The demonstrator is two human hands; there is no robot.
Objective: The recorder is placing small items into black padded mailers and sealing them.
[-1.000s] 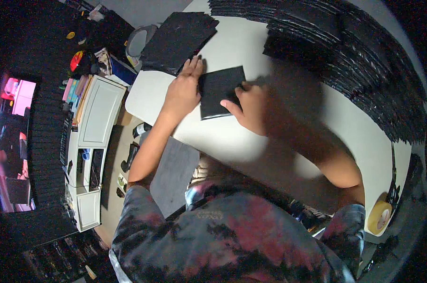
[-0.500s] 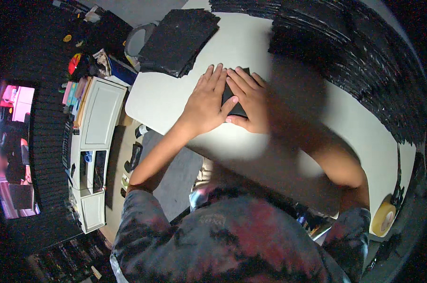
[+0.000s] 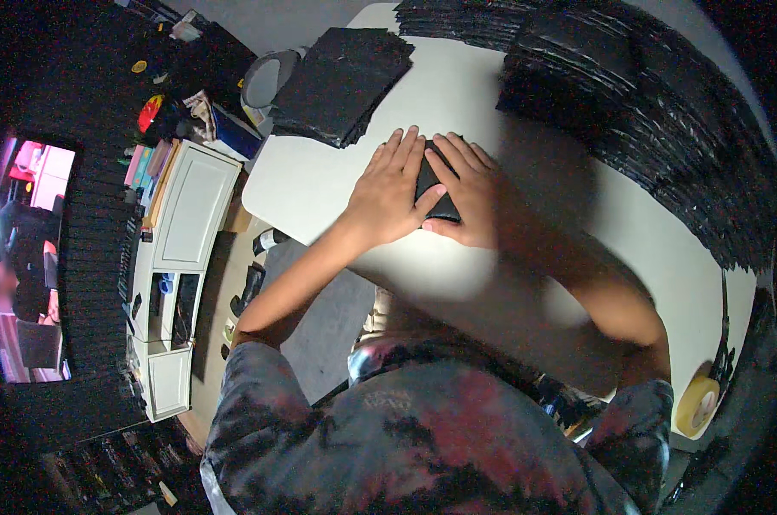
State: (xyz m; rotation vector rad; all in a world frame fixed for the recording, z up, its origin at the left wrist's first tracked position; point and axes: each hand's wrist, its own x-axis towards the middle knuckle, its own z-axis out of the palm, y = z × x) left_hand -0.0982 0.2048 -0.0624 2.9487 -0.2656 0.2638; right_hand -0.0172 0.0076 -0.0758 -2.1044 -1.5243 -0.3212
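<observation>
Both hands lie flat, palms down, on a small flat black piece (image 3: 443, 209) on the white table. Its material is hard to tell under the fingers; it looks like a folded dark sheet. My left hand (image 3: 386, 196) covers its left side, fingers stretched away from me and thumb reaching across it. On its right side rests my right hand (image 3: 472, 196), fingers spread and partly in shadow. A dark strip of the piece shows between the hands.
A stack of black plastic sheets or bags (image 3: 341, 81) sits at the table's far left. Longer rows of similar black pieces (image 3: 646, 120) line the far and right edges. A roll of yellowish tape (image 3: 697, 405) stands at the right. Left of the white table (image 3: 298, 184) is a white cabinet (image 3: 187, 206).
The whole view has shifted slightly right and down. My fingertips, nearly touching before, are now a little farther apart, showing more of the black piece. Both hands stay flat on it.
</observation>
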